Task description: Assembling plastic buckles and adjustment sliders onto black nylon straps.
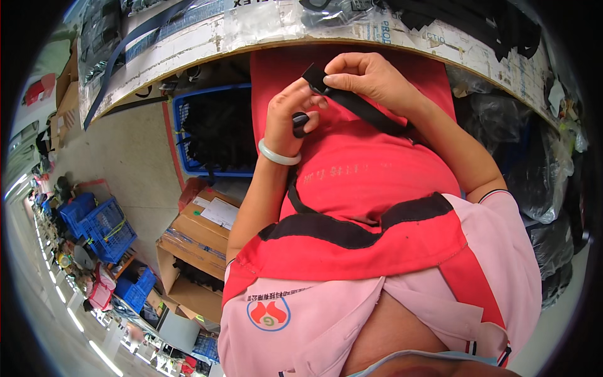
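A black webbing strap (364, 112) runs in front of my red apron, its flat end (313, 78) raised near the table edge. My right hand (370, 78) pinches the strap close to that end, thumb and forefinger together. The fingertips of my left hand (287, 119) press against the same end from the left, the fingers curled. A small dark rounded thing (301, 123) with a pale edge lies in my left palm; its kind I cannot make out. Farther along, the strap hangs down to the right across the apron.
Just ahead is a worn white-topped table (264, 39) with clear plastic bags and black straps (471, 22). Beneath it, at left, stands a blue crate (178, 135) of black pieces. An open cardboard box (195, 242) sits nearer, and plastic-wrapped bundles (534, 182) lie at right.
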A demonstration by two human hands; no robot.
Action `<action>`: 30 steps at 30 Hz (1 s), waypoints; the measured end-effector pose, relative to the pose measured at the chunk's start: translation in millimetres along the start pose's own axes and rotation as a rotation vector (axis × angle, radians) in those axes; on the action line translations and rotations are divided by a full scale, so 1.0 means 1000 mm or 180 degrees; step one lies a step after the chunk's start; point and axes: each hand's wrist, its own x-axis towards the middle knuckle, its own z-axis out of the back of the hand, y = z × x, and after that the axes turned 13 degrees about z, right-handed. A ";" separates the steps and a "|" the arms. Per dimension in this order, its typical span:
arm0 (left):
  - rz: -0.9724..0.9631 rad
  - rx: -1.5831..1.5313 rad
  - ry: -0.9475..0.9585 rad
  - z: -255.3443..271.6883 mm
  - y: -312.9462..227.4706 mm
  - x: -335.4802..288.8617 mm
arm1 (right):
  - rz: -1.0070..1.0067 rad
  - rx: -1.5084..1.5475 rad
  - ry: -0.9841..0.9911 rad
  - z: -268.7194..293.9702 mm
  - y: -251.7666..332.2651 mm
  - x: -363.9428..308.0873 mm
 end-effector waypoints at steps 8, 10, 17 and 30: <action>-0.0308 0.0268 -0.0271 -0.005 0.003 0.005 | 0.2641 -0.1405 -0.0246 -0.022 0.017 -0.010; -0.0591 0.0498 -0.0426 -0.010 0.005 0.005 | 0.2094 -0.1542 -0.0282 -0.021 0.034 -0.015; -0.1206 0.1187 -0.0774 -0.015 0.009 0.002 | 0.0055 -0.1241 0.0225 0.002 0.016 -0.014; -0.0492 0.1777 -0.0640 -0.011 -0.007 -0.026 | 0.0044 0.0066 0.0033 0.011 -0.007 -0.002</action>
